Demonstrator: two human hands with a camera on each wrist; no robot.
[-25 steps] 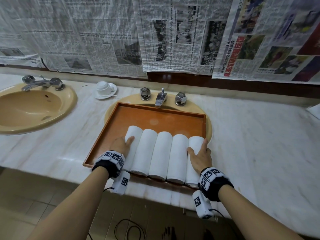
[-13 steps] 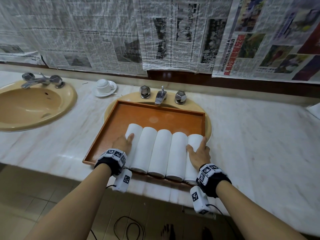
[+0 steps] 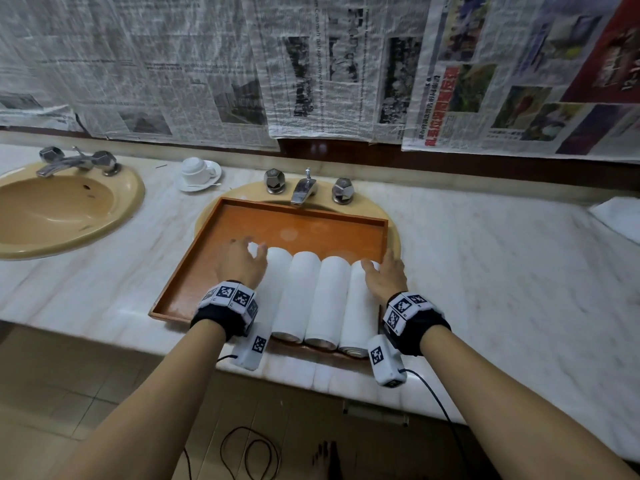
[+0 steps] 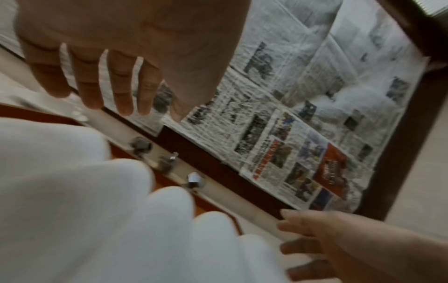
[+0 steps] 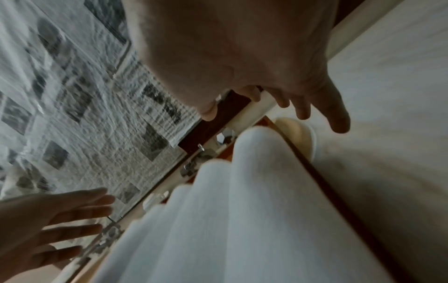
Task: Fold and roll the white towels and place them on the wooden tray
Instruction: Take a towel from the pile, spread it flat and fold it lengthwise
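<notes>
i am looking down at five rolled white towels (image 3: 330, 299) lying side by side on the wooden tray (image 3: 214, 271), which is sitting across a basin (image 3: 393, 220) in the marble worktop (image 3: 502, 289).

a moment ago both my hands were pressing flat on the outer rolls. now they are lifting off. my left hand (image 3: 240, 263) is hovering over the leftmost roll with fingers spread and relaxed, grasping nothing. my right hand (image 3: 384, 277) is hovering over the rightmost roll, fingers straight, also released.

i am judging that the row is squared up and the task is about done.

each roll's long axis is running from the tray's near edge toward its far edge, with the spiral ends facing me at the near edge. the row is filling the tray's near half toward its right side.
</notes>
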